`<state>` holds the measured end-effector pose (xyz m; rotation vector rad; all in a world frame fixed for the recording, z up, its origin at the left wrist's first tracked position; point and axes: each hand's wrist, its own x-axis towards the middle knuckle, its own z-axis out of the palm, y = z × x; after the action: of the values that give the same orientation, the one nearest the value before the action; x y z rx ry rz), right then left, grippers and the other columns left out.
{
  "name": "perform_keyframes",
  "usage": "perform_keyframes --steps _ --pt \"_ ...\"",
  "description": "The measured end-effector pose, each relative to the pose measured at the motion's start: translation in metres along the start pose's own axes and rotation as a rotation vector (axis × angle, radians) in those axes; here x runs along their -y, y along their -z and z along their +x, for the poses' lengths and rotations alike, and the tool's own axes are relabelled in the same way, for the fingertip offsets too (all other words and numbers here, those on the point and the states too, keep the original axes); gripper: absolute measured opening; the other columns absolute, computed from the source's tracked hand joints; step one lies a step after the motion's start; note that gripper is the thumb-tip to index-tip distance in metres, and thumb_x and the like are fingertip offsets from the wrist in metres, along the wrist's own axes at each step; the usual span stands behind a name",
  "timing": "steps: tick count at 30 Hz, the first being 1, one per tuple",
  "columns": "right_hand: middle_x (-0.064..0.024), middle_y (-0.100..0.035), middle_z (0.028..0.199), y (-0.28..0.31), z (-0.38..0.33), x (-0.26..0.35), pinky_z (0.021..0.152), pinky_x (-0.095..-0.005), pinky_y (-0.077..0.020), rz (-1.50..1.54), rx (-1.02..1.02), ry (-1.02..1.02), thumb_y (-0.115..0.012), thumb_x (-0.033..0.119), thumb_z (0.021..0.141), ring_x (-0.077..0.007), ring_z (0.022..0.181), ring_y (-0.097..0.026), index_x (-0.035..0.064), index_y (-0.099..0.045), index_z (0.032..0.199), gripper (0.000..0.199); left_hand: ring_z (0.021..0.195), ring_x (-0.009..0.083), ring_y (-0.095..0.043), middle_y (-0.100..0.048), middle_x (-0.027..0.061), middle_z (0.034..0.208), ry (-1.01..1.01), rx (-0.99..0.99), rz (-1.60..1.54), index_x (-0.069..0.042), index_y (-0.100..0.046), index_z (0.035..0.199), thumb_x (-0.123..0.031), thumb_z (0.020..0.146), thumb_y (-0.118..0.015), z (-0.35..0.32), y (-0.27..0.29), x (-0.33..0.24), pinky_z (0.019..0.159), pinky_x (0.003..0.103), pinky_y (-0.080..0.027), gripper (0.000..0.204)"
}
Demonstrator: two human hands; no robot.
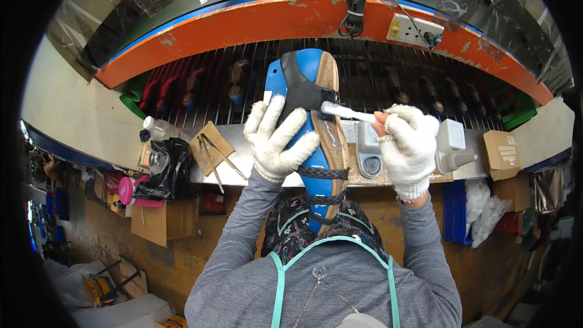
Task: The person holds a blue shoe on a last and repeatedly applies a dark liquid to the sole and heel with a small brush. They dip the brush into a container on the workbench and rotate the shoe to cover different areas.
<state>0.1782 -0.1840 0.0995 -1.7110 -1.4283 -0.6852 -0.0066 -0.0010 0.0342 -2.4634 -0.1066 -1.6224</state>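
Observation:
A sandal, with a brown cork-like sole (pixel 328 73) and black straps (pixel 300 85), sits on a blue shoe last (pixel 311 64) lying lengthwise between the bench and my lap. My left hand (pixel 276 146), in a white knit glove, lies spread on the blue side of the last, steadying it. Gloved in white with bare fingertips showing, my right hand (pixel 410 146) grips a white toothbrush-like brush (pixel 352 112). Its head touches the sole edge beside a black strap end. Two braided straps (pixel 325 173) cross the lower part. A thin whitish streak marks the sole's side.
Past the metal bench edge (pixel 240 140), several lasts (pixel 235 88) stand on a rack of bars below an orange beam (pixel 255 27). A white bottle with a nozzle (pixel 455 161), a cardboard box (pixel 501 152), a black bag (pixel 173 167) and sticks on cardboard (pixel 212 146) lie around.

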Motion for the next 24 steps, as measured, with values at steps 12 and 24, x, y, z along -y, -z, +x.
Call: perform_keyframes --steps 12,24 --pt "-0.0038 -0.068 0.089 -0.007 -0.002 -0.011 0.075 -0.0333 -0.0426 0.304 0.155 -0.124 -0.081 0.01 0.071 -0.0196 0.081 -0.057 0.0108 -0.078 0.086 0.016 0.129 0.0364 -0.057 -0.068 0.0035 0.125 0.034 -0.055 0.01 -0.035 -0.07 0.099 -0.024 0.075 -0.074 0.002 0.005 0.008 0.109 0.058 -0.037 0.027" --pt "-0.0073 -0.065 0.088 0.0 -0.032 -0.012 0.072 -0.0307 -0.0477 0.574 0.337 -0.34 -0.077 0.008 0.078 -0.0175 0.082 -0.061 -0.0011 -0.076 0.09 0.015 0.133 0.0411 -0.053 -0.063 0.0081 0.134 0.068 -0.099 0.041 -0.03 -0.07 0.108 -0.026 0.079 -0.074 -0.009 -0.001 0.015 0.111 0.063 -0.033 0.03"
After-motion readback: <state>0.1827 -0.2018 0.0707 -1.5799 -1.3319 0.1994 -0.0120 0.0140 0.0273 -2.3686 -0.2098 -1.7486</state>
